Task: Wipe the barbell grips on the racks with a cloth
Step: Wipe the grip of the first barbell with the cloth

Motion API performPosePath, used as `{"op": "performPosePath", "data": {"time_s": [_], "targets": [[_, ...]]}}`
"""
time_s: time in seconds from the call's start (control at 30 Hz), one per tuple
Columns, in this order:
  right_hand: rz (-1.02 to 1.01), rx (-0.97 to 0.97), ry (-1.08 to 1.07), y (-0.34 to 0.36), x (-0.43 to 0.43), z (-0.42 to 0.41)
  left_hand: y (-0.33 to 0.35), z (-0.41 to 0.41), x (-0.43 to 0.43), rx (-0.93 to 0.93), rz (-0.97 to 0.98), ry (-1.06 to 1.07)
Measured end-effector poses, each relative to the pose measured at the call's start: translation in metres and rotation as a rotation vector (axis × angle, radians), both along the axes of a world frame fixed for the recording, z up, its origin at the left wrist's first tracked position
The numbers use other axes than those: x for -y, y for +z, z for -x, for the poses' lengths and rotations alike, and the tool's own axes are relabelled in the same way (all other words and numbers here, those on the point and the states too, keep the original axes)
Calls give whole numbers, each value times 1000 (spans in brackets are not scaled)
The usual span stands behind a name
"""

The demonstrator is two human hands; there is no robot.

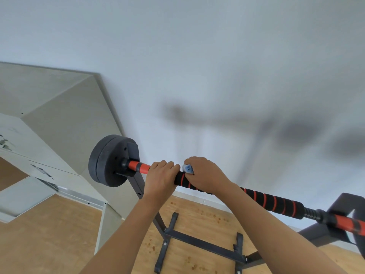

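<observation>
So your right hand (205,175) pinched the cloth (188,168) on the grip's (272,201) 9 o'clock end; left hand (161,177) clenched the bar (138,166). Wiping looked barely begun.

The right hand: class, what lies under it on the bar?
A blue-and-white cloth peeks out under the right hand, pressed on the black-and-red foam grip. Most of the cloth and the grip beneath the palm are covered.
</observation>
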State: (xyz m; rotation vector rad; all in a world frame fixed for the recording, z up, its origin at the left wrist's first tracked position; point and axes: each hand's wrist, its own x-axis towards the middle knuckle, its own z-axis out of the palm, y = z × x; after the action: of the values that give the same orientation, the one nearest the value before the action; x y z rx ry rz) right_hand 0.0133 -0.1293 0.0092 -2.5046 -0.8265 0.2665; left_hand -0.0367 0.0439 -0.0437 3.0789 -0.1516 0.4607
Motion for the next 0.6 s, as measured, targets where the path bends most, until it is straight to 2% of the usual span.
{"op": "performPosePath", "data": {"time_s": [0.2, 0.4, 0.5, 0.6], "targets": [[-51, 94, 67, -7, 5, 5, 16, -7, 0, -231, -121, -1], [-18, 120, 104, -5, 10, 5, 45, -22, -6, -509, -75, -79], [-39, 79, 93, -4, 11, 5, 42, -21, -9, -453, -42, -86], [-25, -3, 41, -5, 8, 4, 23, -8, -2, -202, -60, -78]]}}
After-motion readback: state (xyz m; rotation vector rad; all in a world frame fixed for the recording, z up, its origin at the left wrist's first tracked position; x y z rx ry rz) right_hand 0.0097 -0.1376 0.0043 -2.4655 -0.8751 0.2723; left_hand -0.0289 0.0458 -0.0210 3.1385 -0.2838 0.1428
